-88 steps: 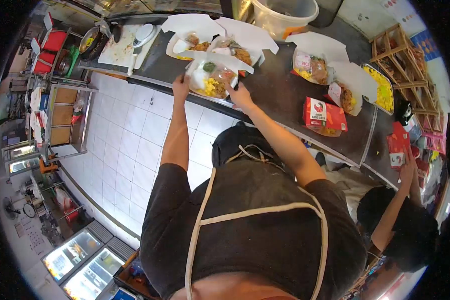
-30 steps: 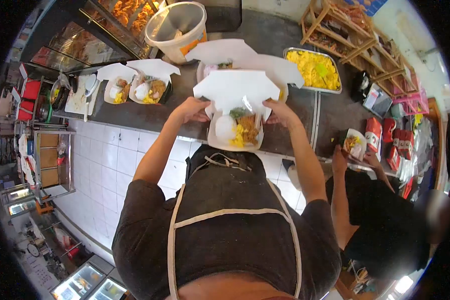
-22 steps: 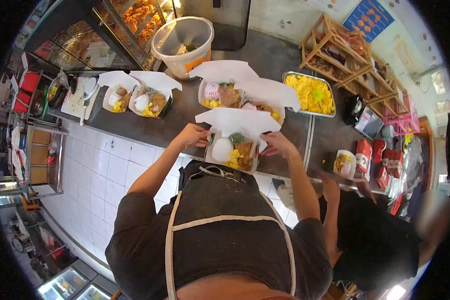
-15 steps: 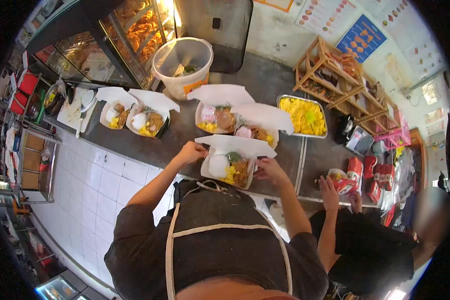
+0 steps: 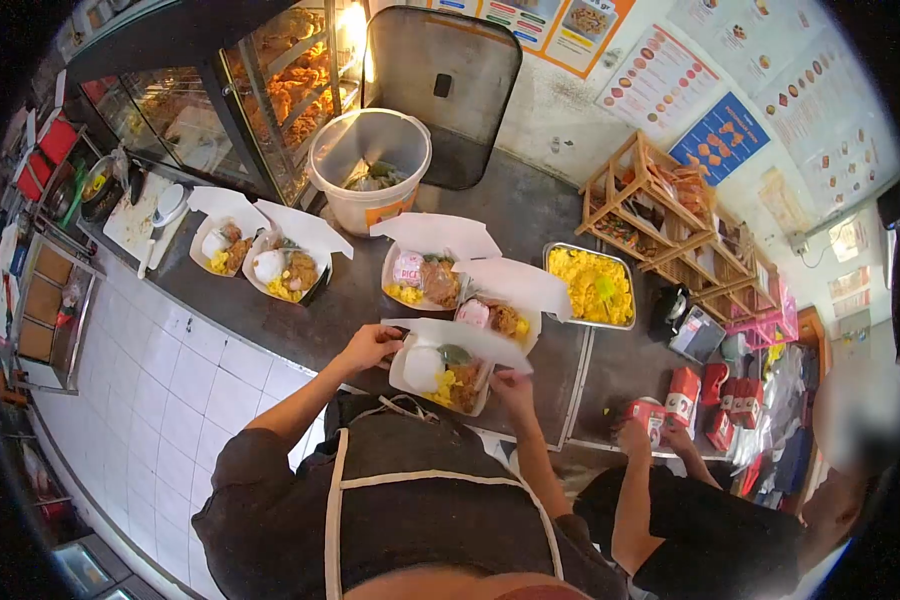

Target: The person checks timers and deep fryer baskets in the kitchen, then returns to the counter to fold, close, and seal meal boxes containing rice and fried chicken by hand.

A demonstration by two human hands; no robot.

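A white paper food box (image 5: 397,378) stands at the counter's front edge. Inside it are white rice (image 5: 424,366), yellow crumbly food (image 5: 440,388), brown fried food (image 5: 464,388) and something green. Its raised lid (image 5: 470,341) leans over the back of the food. My left hand (image 5: 373,347) pinches the box's back left corner near the lid. On the other side, my right hand (image 5: 515,388) has its fingers closed on the right edge, by the lid's blurred end. Just behind stand two open boxes of similar food (image 5: 422,268) (image 5: 500,318).
Two more filled boxes (image 5: 220,250) (image 5: 288,268) stand to the left, near a knife (image 5: 150,250). A plastic tub (image 5: 370,165), a yellow food tray (image 5: 590,285) and a wooden rack (image 5: 670,215) line the back. At right, a co-worker's hands (image 5: 640,437) hold a red box (image 5: 648,418).
The lid of my box has tipped further forward over the food, my hands still at its sides. The co-worker's red box now looks closed. My view has shifted upward.
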